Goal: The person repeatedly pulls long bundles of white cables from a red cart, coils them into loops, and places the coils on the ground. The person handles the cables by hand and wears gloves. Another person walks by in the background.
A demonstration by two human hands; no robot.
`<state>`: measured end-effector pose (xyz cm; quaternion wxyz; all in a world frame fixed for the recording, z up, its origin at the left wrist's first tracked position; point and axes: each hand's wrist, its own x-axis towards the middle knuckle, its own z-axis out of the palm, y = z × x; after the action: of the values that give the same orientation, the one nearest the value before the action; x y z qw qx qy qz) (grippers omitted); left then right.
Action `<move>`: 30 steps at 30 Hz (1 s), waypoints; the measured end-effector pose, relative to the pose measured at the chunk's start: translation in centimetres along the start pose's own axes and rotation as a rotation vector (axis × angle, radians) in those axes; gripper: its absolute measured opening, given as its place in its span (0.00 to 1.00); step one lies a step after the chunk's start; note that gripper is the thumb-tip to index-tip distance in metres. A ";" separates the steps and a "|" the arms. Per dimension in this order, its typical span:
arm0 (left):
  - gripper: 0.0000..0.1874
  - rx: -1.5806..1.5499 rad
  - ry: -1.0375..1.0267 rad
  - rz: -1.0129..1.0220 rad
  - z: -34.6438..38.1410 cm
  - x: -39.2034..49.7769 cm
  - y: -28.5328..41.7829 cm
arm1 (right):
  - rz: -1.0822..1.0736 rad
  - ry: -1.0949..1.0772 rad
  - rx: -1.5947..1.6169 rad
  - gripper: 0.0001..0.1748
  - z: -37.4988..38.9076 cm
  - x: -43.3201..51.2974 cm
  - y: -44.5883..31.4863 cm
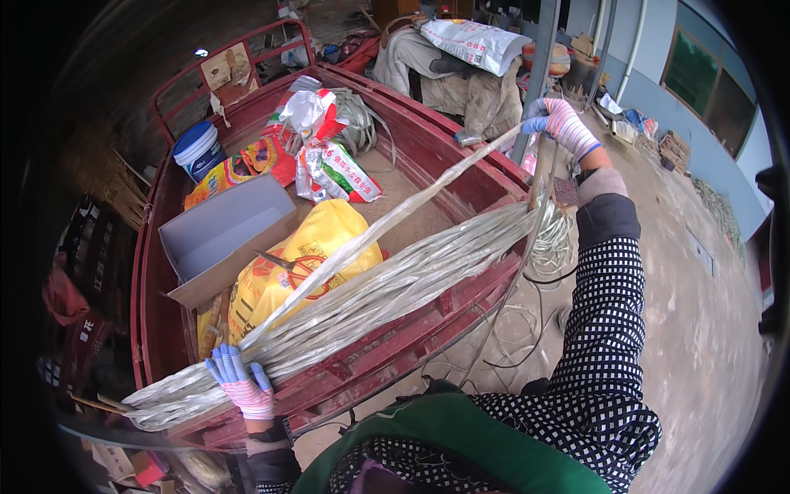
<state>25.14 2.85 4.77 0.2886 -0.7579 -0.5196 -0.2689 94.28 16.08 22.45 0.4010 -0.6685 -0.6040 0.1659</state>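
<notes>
My right hand, in a striped glove with blue fingertips, is raised at the upper right and pinches a whitish plastic strip. The strip runs slanting down to the lower left, towards my left hand. That gloved hand rests on a thick bundle of pale plastic strips, fingers extended and thumb apart. Stretched along the near side of a red metal cart bed, the bundle reaches a wooden stick at its right end. Its left end loops near a thin stick.
The cart bed holds a grey-lined cardboard box, a yellow bag with orange-handled scissors, a blue-and-white bucket and crumpled printed sacks. A metal post stands beyond my right hand. Loose cords lie on the concrete floor.
</notes>
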 end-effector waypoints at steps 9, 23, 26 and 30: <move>0.24 -0.087 -0.076 0.009 0.1 0.1 0.0 | 0.057 0.050 0.191 0.10 0.1 1.6 3.4; 0.19 -0.084 -0.061 0.031 0.5 -0.1 0.0 | 0.280 0.180 0.619 0.07 3.4 5.0 19.4; 0.19 -0.093 -0.067 0.025 0.6 -0.1 0.1 | 0.556 0.254 0.917 0.12 7.8 2.9 27.5; 0.18 -0.104 -0.047 0.039 0.6 0.2 0.2 | 0.501 0.369 1.001 0.08 12.2 -2.7 31.5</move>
<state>25.47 3.36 4.47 0.2418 -0.7879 -0.4968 -0.2721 106.33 19.27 -9.09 0.7148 -0.5380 -0.1959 0.4015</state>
